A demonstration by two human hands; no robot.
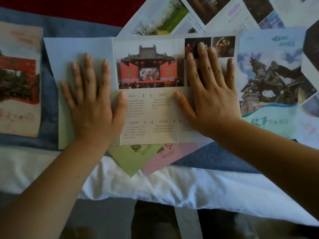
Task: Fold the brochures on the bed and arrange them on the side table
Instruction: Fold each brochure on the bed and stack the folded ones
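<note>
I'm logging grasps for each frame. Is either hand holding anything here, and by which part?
Nothing is gripped. Both hands lie flat, fingers spread, pressing on the open brochure: the left hand on its blank left panel, the right hand on its right panel.

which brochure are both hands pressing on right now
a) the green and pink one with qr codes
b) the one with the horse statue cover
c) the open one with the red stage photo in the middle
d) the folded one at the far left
c: the left hand lies flat on the blank left panel and the right hand on the right panel of the open brochure with the red stage photo.
</note>
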